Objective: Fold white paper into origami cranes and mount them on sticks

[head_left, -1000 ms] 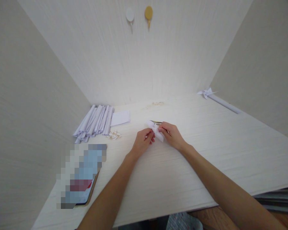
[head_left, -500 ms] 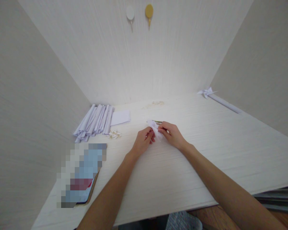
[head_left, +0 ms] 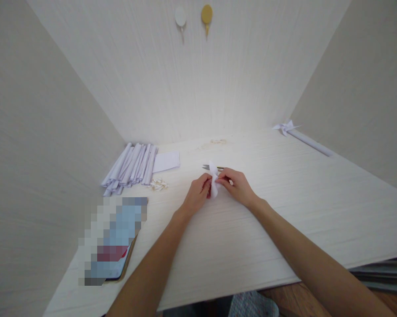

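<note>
Head camera view: a left hand [head_left: 198, 190] and a right hand [head_left: 236, 182] pinch a small, bent piece of white paper [head_left: 214, 188] between them over a pale, wood-grained desk [head_left: 218, 251]. Shaping it appears the step in hand; the next move likely calls for light fingertip pressure. Slim metal scissors [head_left: 206, 167] lie just beyond the hands.

Soft light, wall [head_left: 198, 97] brightest below gold hook [head_left: 206, 14], dimmer far either side; wide-angle stretch; phone [head_left: 120, 267] pixelated, hook's lower left.
</note>
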`<state>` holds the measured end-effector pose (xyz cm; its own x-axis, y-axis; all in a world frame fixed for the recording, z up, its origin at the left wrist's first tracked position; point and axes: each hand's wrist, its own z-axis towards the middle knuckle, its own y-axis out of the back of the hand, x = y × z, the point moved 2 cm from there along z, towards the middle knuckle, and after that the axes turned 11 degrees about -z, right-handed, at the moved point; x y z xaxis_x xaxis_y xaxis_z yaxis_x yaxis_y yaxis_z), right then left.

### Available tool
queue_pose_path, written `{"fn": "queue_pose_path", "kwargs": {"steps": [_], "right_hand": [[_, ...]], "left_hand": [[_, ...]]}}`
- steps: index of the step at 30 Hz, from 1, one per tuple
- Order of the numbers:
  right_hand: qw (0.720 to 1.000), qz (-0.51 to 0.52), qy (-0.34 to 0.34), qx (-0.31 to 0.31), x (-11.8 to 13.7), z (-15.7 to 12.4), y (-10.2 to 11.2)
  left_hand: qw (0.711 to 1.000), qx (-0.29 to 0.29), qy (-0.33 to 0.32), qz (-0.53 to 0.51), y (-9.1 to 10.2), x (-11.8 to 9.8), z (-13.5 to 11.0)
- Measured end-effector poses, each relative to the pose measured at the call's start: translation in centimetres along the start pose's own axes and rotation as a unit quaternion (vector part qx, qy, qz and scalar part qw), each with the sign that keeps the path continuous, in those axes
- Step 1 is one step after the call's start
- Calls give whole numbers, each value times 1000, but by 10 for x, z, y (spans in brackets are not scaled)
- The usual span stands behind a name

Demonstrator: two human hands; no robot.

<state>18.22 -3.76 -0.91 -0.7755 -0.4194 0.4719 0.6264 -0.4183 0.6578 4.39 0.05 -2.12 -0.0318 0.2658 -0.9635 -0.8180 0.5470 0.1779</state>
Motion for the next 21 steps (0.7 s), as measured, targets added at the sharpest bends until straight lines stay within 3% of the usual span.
{"fn": "queue_pose_path", "kwargs": {"steps": [11,16,21], "right_hand": [[999,-49,-3,10,2,0,-6],[999,-4,-36,-23,2,-1,-3],[999,19,-11,-27,2,-2,-2]], "left_hand": [[1000,0,6,8,-1,-1,0],[999,-32,-2,11,-1,-1,0],[999,-37,10,-34,0,0,0]]}}
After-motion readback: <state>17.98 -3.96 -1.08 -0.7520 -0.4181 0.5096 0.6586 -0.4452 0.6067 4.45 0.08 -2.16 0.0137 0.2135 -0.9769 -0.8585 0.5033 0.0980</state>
